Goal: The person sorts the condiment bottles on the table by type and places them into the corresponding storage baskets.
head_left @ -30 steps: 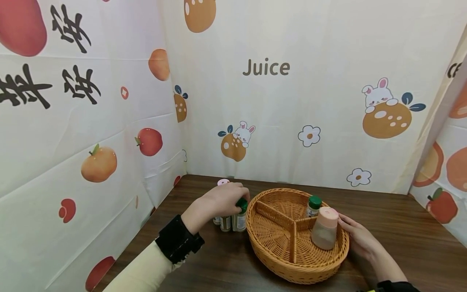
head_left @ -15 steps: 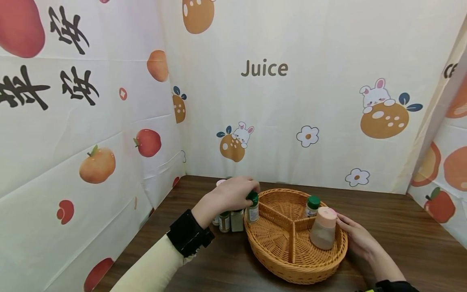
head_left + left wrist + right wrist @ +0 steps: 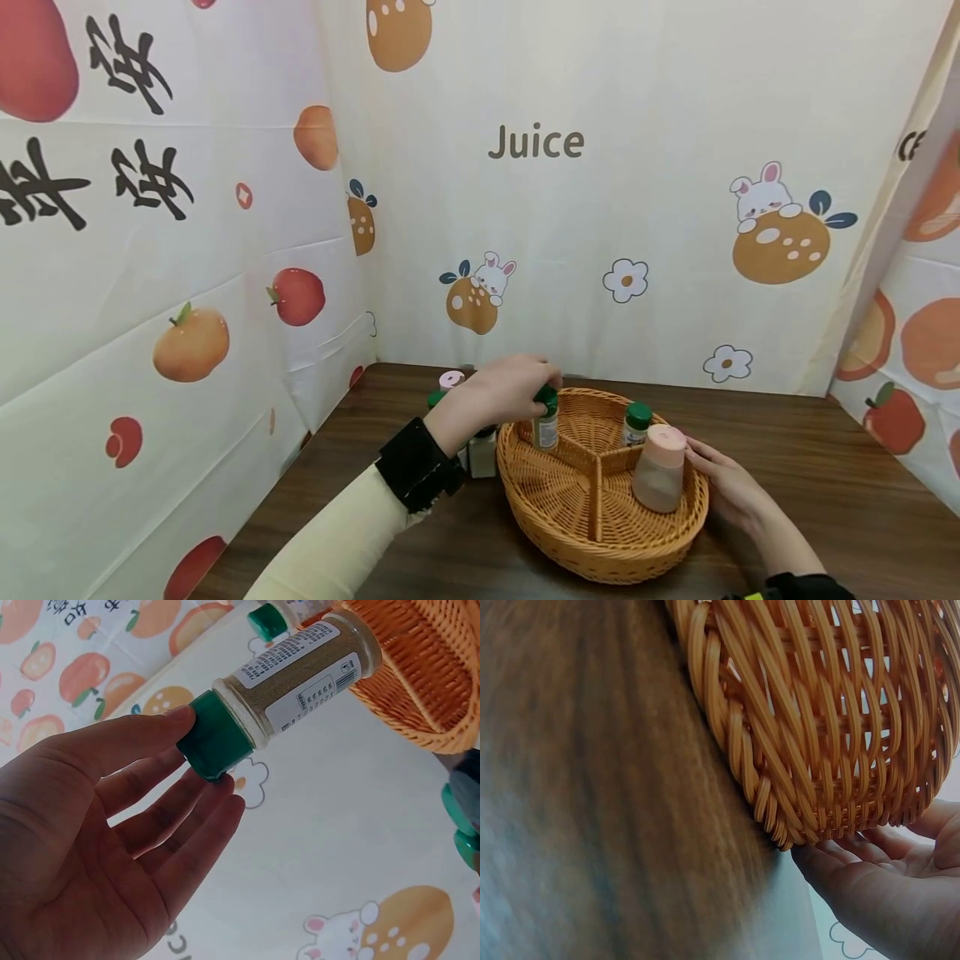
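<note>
My left hand [image 3: 498,392] pinches the green cap of a spice jar [image 3: 546,431] by its thumb and fingertips. Brownish powder and a white label show on the jar [image 3: 304,679] in the left wrist view. It hangs upright over the left part of a round wicker basket [image 3: 600,550], near a divider; whether it touches the basket I cannot tell. My right hand [image 3: 738,496] rests with extended fingers against the basket's right outer wall, also seen in the right wrist view. Inside the basket stand a pink-capped shaker [image 3: 660,471] and another green-capped jar [image 3: 637,423].
Several more jars, among them a dark-capped one [image 3: 482,454] and a pink-topped one [image 3: 452,380], stand left of the basket, partly behind my left arm. Dividers split the basket into 3 compartments. Printed cloth [image 3: 555,208] hangs behind the wooden table [image 3: 810,467].
My left hand has lifted the green-capped jar from the group at the left and carried it rightward over the basket's rim. My right hand keeps its place at the basket.
</note>
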The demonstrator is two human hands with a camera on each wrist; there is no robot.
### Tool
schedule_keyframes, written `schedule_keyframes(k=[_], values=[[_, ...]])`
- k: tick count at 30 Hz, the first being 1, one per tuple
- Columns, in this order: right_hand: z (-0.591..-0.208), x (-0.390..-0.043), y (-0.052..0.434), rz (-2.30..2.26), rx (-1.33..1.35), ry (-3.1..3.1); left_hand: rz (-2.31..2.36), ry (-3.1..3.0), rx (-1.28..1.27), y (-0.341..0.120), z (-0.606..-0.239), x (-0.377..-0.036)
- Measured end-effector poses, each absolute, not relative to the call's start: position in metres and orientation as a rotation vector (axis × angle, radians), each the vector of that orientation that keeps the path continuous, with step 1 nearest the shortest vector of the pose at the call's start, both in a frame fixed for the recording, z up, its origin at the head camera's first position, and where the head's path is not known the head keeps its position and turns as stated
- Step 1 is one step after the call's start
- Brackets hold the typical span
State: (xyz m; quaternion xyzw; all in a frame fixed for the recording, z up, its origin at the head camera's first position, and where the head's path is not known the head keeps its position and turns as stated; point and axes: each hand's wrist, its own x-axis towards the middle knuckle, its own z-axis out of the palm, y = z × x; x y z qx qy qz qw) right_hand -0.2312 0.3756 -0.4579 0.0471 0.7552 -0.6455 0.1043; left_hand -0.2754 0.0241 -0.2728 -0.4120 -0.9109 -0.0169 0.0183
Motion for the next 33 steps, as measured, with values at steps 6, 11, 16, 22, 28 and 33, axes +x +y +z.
schedule_keyframes(k=[6, 11, 16, 22, 28, 33], values=[[-0.457, -0.231, 0.374, -1.924, 0.146, 2.219, -0.067, -2.820, -1.297, 0.039, -0.270, -0.278], [-0.455, -0.231, 0.373, -1.934, 0.147, 2.212, -0.071, -2.834, -1.310, 0.050, -0.269, -0.279], [-0.456, -0.230, 0.375, -1.919, 0.148, 2.233, -0.073, -2.833, -1.322, 0.061, -0.271, -0.283], [-0.457, -0.230, 0.374, -1.886, 0.155, 2.266, -0.034, -2.823, -1.326, 0.073, -0.274, -0.289], [-0.456, -0.229, 0.373, -1.924, 0.150, 2.224, 0.022, -2.810, -1.330, 0.087, -0.277, -0.293], [-0.456, -0.229, 0.372, -1.938, 0.158, 2.217, 0.060, -2.788, -1.327, 0.099, -0.283, -0.297]])
